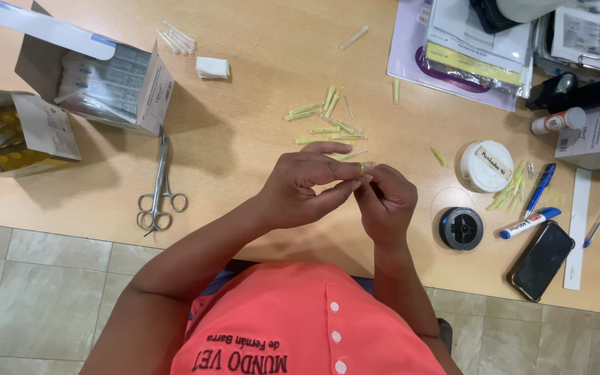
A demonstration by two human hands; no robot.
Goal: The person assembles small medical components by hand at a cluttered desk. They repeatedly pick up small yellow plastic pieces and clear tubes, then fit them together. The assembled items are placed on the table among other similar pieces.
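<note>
Yellow-green cap [362, 167] sits pinched between fingers [345, 169] of both hands.

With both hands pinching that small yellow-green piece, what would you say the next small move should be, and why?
Probably keep it over the table and ease the two ends apart. The left hand and right hand meet at the yellow-green piece, and similar pieces already lie scattered just beyond them.

yellow-green caps [328, 118] on tan table [244, 160], coral shirt [300, 319], silver scissors [159, 187], black phone [542, 260]
</note>
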